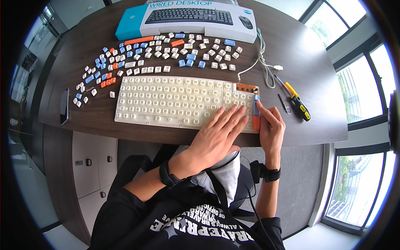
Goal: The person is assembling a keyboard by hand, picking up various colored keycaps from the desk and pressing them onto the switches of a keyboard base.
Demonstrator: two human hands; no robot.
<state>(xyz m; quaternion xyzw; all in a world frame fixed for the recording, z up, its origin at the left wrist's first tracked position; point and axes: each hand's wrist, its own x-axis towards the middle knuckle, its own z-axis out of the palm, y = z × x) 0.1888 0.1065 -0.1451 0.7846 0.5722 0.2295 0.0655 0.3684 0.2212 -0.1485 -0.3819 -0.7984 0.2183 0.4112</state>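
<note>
A white keyboard base (166, 99) without most of its keycaps lies near the table's front edge, showing rows of pale key mounts. Across its lower right part my left hand (218, 135) rests flat, palm down, fingers stretched out and holding nothing. At the right edge my right hand (271, 125) is curled, its index fingertip against a small blue keycap (256, 98); its thumb is mostly hidden. Just below that cap are a tall blue keycap (256, 110) and an orange keycap (256, 122) in the same column. A small orange strip (246, 88) shows at the top right corner.
Loose white, blue and orange keycaps (166, 55) spread behind and left of the keyboard. A keyboard box (187, 23) stands at the back. To the right lie a coiled cable (261, 56), a yellow-black screwdriver (298, 102) and a small dark tool (282, 101). A phone (64, 106) is far left.
</note>
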